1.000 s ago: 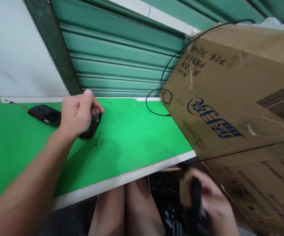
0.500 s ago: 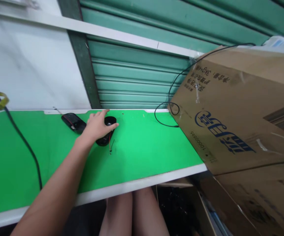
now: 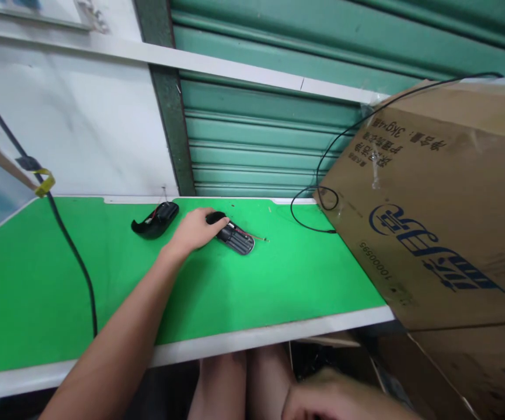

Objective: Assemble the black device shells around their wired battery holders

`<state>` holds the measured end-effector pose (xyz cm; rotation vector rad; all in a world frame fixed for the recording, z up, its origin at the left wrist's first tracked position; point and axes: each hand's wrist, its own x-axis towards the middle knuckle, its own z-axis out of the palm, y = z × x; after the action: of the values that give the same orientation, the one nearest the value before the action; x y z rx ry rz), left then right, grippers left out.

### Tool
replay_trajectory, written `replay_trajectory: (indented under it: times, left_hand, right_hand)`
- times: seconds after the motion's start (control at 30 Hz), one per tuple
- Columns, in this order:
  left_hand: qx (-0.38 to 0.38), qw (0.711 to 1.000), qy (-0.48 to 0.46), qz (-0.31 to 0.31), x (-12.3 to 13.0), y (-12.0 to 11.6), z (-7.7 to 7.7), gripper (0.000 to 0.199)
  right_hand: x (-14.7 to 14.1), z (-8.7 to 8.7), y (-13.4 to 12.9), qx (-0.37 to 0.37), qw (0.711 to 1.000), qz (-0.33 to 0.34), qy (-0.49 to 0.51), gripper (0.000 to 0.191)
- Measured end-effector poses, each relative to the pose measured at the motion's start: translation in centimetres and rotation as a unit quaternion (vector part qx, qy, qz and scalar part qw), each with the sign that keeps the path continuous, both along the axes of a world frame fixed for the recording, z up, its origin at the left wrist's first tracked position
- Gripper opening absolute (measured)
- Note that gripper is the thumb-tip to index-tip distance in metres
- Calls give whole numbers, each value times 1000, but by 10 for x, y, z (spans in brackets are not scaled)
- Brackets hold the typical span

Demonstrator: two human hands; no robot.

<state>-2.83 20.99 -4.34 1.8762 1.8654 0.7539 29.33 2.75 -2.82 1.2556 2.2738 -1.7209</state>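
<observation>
On the green table mat (image 3: 278, 286), my left hand (image 3: 197, 227) grips the curved end of a black plastic shell (image 3: 237, 240). The shell lies with its ribbed hollow inside up, and a thin reddish wire trails from its right side. To the left of that hand rests a second black plastic shell (image 3: 158, 220), apart from it, also hollow and with a red wire. My right hand (image 3: 317, 402) is low at the bottom edge, over my lap and below the table's front. It is blurred and cut off, so its fingers cannot be made out.
A large cardboard box (image 3: 410, 192) stands along the right side of the table. A thin black cable (image 3: 305, 224) loops beside it. Another black cable (image 3: 70, 239) with a yellow tag hangs at the left. Behind the table is a green roller shutter (image 3: 252, 134).
My left hand has closed on the near shell, which now lies turned, ribbed side showing. The other shell has turned too. My right hand has come into view at the bottom.
</observation>
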Motion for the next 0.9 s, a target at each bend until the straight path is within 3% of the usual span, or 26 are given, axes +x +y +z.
replay_trajectory:
  times: [0.03,0.1,0.2,0.27,0.37,0.43,0.5,0.6,0.67,0.77,0.9]
  left_hand:
    - [-3,1000,-6,14,1,0,0,47]
    - [-12,999,-15,49,4,1,0,45]
    - [-26,995,-39,88,6,2,0,43]
    - [-42,993,-60,96,9,2,1,44]
    - [-69,985,-134,80,14,2,1,54]
    - [-83,977,-190,45,18,2,-1,59]
    - [-102,972,-214,6,22,1,-3,60]
    - [-108,975,-190,-31,25,-1,-5,56]
    - [-94,979,-170,-67,28,-4,-4,52]
    - [-104,967,-184,-144,33,-11,2,53]
    - [-178,935,-227,-209,37,-18,11,53]
  right_hand:
    - [-9,13,16,18,1000,3,25,27]
    - [-29,26,59,135,986,-51,87,29]
    - [-66,20,135,250,956,-148,37,34]
    - [-89,6,181,222,952,-212,0,47]
    - [-115,-13,226,150,950,-262,85,70]
    - [-127,-21,241,115,940,-269,175,64]
    - [-133,-26,249,125,920,-280,245,53]
    - [-129,-30,253,176,889,-282,316,37]
    - [-120,-30,254,172,877,-281,350,33]
    - [-105,-28,253,112,885,-275,357,39]
    - [-92,-21,246,51,914,-219,336,34]
